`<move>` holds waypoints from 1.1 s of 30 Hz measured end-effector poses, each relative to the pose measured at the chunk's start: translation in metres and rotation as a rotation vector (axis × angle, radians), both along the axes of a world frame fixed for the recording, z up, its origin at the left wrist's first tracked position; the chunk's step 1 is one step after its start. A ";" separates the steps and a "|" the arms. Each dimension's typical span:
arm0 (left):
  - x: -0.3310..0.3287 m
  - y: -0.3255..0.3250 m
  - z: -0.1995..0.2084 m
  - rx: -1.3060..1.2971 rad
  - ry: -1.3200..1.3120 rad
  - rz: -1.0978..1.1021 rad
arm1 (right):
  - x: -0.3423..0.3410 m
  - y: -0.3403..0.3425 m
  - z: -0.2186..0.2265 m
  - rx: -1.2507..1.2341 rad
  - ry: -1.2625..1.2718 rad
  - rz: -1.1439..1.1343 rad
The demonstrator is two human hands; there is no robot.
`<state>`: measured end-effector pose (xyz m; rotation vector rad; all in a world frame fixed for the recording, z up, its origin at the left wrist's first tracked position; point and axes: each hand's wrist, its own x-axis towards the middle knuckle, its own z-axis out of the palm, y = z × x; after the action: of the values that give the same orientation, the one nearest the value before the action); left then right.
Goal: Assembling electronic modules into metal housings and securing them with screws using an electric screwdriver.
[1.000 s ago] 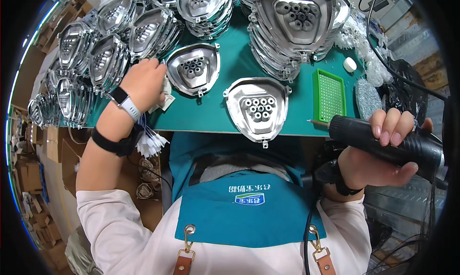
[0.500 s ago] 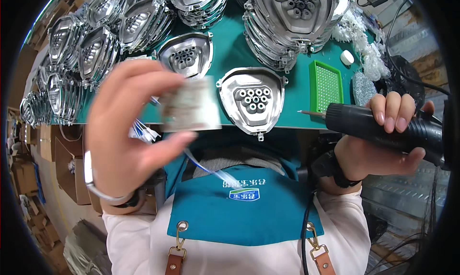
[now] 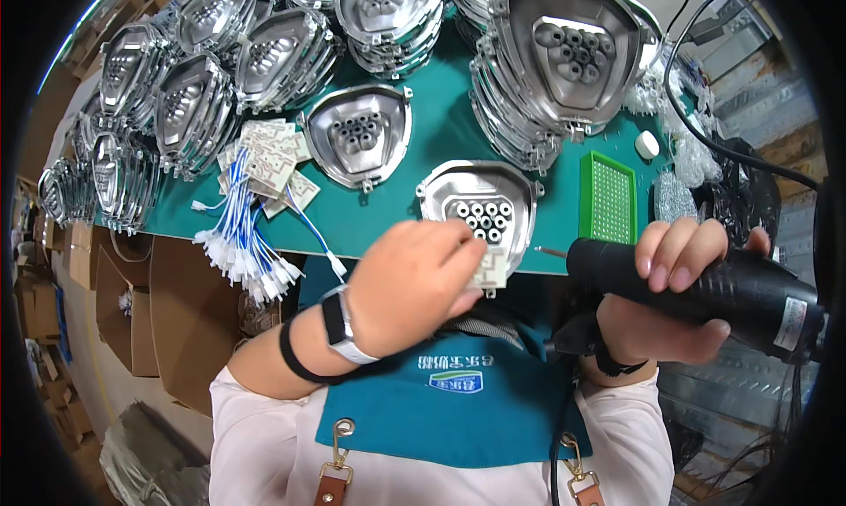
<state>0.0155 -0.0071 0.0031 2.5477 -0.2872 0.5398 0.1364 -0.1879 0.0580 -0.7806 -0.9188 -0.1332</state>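
Note:
My left hand pinches a pale circuit board by one edge. It holds the board over the near side of a silver metal housing that has a cluster of round tubes in its middle. My fingers hide part of that housing and much of the board. In my right hand lies a black electric screwdriver, its thin bit pointing left at the housing's right side. The bit's tip is apart from the housing.
Beyond sits a second housing. Left of it lies a pile of circuit boards with blue-white leads hanging over the table edge. Stacked housings line the back. A green perforated tray and white round cap stand right.
My left hand has carried the circuit board rightward and down to the near housing, uncovering the board pile. The screwdriver has shifted slightly left and nearer to me.

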 end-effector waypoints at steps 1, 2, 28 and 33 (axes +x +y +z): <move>0.003 -0.004 -0.004 -0.037 0.000 -0.029 | -0.002 0.000 0.002 -0.006 0.020 0.020; 0.008 -0.006 -0.007 -0.076 0.000 -0.059 | 0.000 0.003 0.003 -0.009 0.016 0.013; 0.029 0.004 -0.038 -0.041 -0.053 0.279 | 0.006 0.047 -0.009 -0.368 0.062 -0.051; 0.029 0.001 -0.039 -0.055 -0.070 0.279 | 0.003 0.049 -0.012 -0.397 0.047 -0.080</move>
<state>0.0442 -0.0062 -0.0361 2.5331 0.0606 0.7309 0.1396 -0.1384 0.0461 -1.1843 -0.8802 -0.0007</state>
